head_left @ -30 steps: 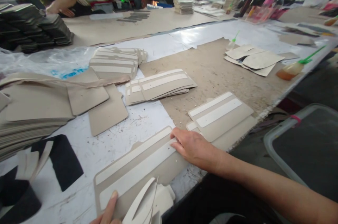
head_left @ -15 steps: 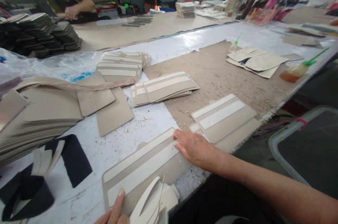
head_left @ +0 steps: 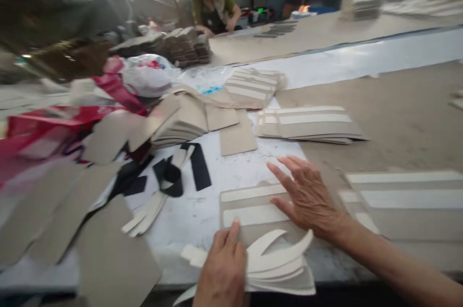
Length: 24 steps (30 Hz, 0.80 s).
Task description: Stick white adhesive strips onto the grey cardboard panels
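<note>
My left hand (head_left: 222, 266) is at the front table edge, its index fingertip pressing a white strip (head_left: 253, 215) on a flat beige panel (head_left: 249, 234). Its other fingers are curled around a bundle of loose curved white strips (head_left: 277, 263) that fan out on both sides of it. Over the right part of the same panel, my right hand (head_left: 307, 193) has its fingers spread and grips nothing. Part of the panel is hidden beneath this hand and the loose strips.
More striped panels (head_left: 412, 208) lie at right, and a small stack of striped panels (head_left: 314, 123) sits farther back. Left of my hands are black strips (head_left: 200, 167), plain beige pieces (head_left: 112, 249) and a red bag (head_left: 47, 123). Across the table is a co-worker (head_left: 213, 5).
The view has swung left. My right hand has lifted off the panel's strip and opened its fingers. My left index finger stays on the panel's left part.
</note>
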### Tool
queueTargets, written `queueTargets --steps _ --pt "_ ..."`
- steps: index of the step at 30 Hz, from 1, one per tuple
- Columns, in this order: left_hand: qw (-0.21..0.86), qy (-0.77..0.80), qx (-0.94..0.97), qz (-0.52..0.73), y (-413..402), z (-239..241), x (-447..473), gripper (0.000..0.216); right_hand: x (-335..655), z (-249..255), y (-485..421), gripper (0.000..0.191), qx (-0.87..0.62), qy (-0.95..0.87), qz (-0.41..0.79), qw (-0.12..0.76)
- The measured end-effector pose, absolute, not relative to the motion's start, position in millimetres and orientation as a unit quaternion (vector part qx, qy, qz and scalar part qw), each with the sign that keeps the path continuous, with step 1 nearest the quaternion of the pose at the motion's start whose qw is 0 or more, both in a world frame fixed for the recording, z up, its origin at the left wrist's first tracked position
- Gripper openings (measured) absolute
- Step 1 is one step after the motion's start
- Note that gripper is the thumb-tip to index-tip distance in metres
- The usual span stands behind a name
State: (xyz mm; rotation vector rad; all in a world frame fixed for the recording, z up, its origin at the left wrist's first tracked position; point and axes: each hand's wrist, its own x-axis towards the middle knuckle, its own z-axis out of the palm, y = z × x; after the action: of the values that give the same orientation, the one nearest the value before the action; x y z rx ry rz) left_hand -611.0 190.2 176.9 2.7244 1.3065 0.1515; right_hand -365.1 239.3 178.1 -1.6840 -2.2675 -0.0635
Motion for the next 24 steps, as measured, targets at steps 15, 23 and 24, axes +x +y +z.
queueTargets --steps 15,23,24 --pt "0.150 0.521 0.838 0.067 182 190 -601 0.040 -375 143 255 0.027 -0.537 -0.830 -0.058 0.137" --pt "0.121 0.513 0.845 0.093 176 190 -603 0.040 -395 190 242 0.023 -0.591 -0.796 -0.065 0.114" --pt "0.118 0.502 0.852 0.097 178 187 -604 0.042 -397 200 239 0.021 -0.595 -0.795 -0.047 0.105"
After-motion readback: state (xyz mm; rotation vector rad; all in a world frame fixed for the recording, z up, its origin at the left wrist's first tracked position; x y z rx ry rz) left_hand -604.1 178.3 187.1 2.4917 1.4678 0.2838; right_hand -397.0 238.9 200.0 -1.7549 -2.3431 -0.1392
